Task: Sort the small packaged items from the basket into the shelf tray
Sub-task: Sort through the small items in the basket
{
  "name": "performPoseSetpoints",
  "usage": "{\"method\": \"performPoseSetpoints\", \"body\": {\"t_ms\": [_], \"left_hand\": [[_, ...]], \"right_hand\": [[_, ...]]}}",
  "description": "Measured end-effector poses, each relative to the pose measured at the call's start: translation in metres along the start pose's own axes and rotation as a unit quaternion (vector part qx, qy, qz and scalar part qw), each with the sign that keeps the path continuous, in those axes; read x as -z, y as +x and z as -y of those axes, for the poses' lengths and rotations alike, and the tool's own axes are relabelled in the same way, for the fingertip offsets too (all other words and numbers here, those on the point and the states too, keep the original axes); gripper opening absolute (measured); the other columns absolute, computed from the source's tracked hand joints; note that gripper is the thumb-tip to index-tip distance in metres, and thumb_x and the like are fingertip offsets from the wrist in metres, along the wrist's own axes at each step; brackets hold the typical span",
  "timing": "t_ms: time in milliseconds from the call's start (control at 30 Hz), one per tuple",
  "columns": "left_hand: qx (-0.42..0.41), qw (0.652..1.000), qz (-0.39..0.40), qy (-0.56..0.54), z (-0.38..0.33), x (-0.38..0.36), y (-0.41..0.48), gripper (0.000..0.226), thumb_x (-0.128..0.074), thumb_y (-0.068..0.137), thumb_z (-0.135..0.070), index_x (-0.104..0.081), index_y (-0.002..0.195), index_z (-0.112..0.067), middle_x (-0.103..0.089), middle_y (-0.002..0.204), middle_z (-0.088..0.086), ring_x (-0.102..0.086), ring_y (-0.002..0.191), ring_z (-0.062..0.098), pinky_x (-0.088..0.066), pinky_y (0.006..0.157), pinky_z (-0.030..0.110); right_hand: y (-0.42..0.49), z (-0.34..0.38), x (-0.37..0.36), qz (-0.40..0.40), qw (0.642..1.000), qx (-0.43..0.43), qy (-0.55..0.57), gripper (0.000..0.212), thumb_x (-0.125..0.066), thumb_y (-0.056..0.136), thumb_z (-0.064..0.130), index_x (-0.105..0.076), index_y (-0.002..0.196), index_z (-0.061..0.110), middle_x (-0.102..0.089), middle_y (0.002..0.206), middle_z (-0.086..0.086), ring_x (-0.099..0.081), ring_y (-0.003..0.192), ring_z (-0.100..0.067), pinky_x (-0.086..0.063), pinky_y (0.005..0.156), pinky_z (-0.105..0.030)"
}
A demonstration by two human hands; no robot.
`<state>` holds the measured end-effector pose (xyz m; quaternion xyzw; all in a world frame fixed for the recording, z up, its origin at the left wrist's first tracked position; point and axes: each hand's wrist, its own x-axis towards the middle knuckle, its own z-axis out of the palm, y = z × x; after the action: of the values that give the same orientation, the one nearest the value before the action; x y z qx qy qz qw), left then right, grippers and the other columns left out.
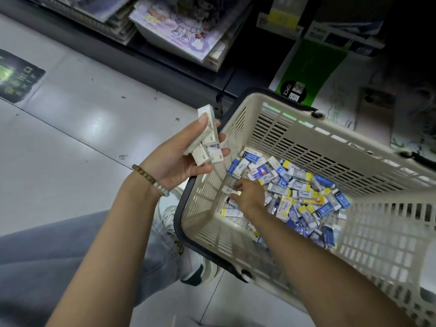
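Note:
A beige plastic basket (pixel 283 128) with a dark rim stands on the floor at the right. Its bottom holds several small packaged items (pixel 304 197) in blue, white and yellow wrappers. My left hand (pixel 179 159) is raised just left of the basket's rim and grips a stack of white packets (pixel 207 140). My right hand (pixel 250 197) reaches down inside the basket near its left wall, fingers pinching a small white packet (pixel 230 190). The shelf tray is not in view.
Low dark shelves run along the top with stacks of illustrated books (pixel 179 31) and a green and white box (pixel 313 67). The pale tiled floor (pixel 70 138) spreads to the left. My leg and shoe (pixel 195 263) lie below the basket's near corner.

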<state>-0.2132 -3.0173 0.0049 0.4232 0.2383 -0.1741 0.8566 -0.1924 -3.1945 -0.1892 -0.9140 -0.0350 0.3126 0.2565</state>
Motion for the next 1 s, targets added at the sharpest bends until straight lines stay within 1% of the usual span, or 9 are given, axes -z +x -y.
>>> {"method": "performPoseSetpoints", "body": {"t_ms": [233,333,500,533,600,667,767,900,1000], "left_hand": [[0.002,1.000,0.010,-0.010,0.001,0.001,0.001,0.030,-0.059,0.076,-0.044,-0.069,0.093,-0.021,-0.069,0.087,-0.002,-0.070,0.088,0.019,-0.054,0.044,0.019],[0.001,1.000,0.009,-0.011,0.001,0.001,0.001,0.029,-0.060,0.075,-0.046,-0.072,0.089,-0.023,-0.069,0.088,-0.002,-0.069,0.089,0.019,-0.053,0.043,0.019],[-0.002,1.000,-0.011,0.024,0.001,-0.003,0.003,0.038,-0.057,0.075,-0.053,-0.070,0.094,-0.023,-0.071,0.090,-0.002,-0.069,0.091,0.020,-0.055,0.045,0.021],[-0.003,0.999,-0.014,0.032,0.002,-0.003,0.003,0.038,-0.056,0.075,-0.054,-0.070,0.094,-0.024,-0.071,0.090,-0.002,-0.069,0.091,0.020,-0.055,0.046,0.021],[-0.008,0.998,-0.019,0.056,0.003,-0.004,0.006,0.038,-0.055,0.075,-0.056,-0.072,0.092,-0.026,-0.071,0.088,-0.004,-0.069,0.091,0.018,-0.055,0.048,0.021],[-0.013,0.996,-0.018,0.084,0.004,-0.009,0.007,0.039,-0.052,0.074,-0.060,-0.074,0.088,-0.030,-0.071,0.084,-0.006,-0.069,0.088,0.015,-0.055,0.050,0.021],[-0.004,0.996,-0.011,0.090,0.005,-0.028,0.010,0.042,-0.050,0.076,-0.060,-0.072,0.094,-0.028,-0.071,0.078,-0.003,-0.069,0.081,0.012,-0.055,0.052,0.021],[0.009,0.993,0.005,0.121,0.004,-0.072,0.011,0.061,-0.052,0.074,-0.059,-0.058,0.120,-0.019,-0.066,0.089,0.005,-0.069,0.073,0.011,-0.055,0.052,0.023],[0.011,0.985,0.041,0.167,0.000,-0.108,0.007,0.053,-0.050,0.077,-0.062,-0.062,0.110,-0.022,-0.069,0.081,0.005,-0.069,0.072,0.012,-0.055,0.054,0.027]], "right_hand": [[-0.006,-0.003,-0.002,-0.001,0.999,0.019,-0.028,0.016,-0.074,0.079,0.023,-0.065,0.089,0.015,-0.064,0.105,-0.005,-0.047,0.112,-0.021,-0.033,0.093,-0.027],[-0.010,-0.001,-0.007,0.020,0.999,0.002,-0.046,0.024,-0.071,0.082,0.027,-0.060,0.101,0.020,-0.062,0.110,-0.003,-0.042,0.115,-0.023,-0.029,0.089,-0.027],[-0.004,0.002,-0.007,0.052,0.988,0.026,-0.142,0.028,-0.065,0.086,0.033,-0.063,0.111,0.022,-0.062,0.114,-0.003,-0.046,0.116,-0.021,-0.027,0.100,-0.031],[-0.005,0.002,-0.005,0.051,0.993,0.028,-0.106,0.027,-0.065,0.086,0.033,-0.065,0.110,0.019,-0.063,0.113,-0.003,-0.048,0.114,-0.020,-0.029,0.099,-0.031],[-0.010,0.005,0.006,0.060,0.994,-0.005,0.089,0.027,-0.066,0.087,0.031,-0.066,0.106,0.011,-0.066,0.108,-0.006,-0.057,0.105,-0.021,-0.042,0.096,-0.035],[-0.021,0.010,0.037,0.049,0.948,-0.051,0.311,0.026,-0.066,0.087,0.024,-0.064,0.104,0.006,-0.067,0.102,-0.008,-0.063,0.092,-0.021,-0.051,0.087,-0.035],[-0.046,0.011,0.105,0.041,0.869,-0.048,0.490,0.021,-0.067,0.085,0.020,-0.065,0.099,0.005,-0.068,0.087,-0.002,-0.062,0.075,-0.012,-0.050,0.073,-0.020],[-0.100,0.022,0.198,0.024,0.813,0.065,0.578,0.031,-0.069,0.072,0.027,-0.065,0.099,0.013,-0.072,0.087,0.002,-0.067,0.078,-0.007,-0.055,0.073,-0.019],[-0.133,0.045,0.246,0.029,0.829,0.133,0.542,0.026,-0.070,0.071,0.031,-0.071,0.092,0.016,-0.073,0.088,0.000,-0.068,0.078,-0.008,-0.054,0.069,-0.019]]}}
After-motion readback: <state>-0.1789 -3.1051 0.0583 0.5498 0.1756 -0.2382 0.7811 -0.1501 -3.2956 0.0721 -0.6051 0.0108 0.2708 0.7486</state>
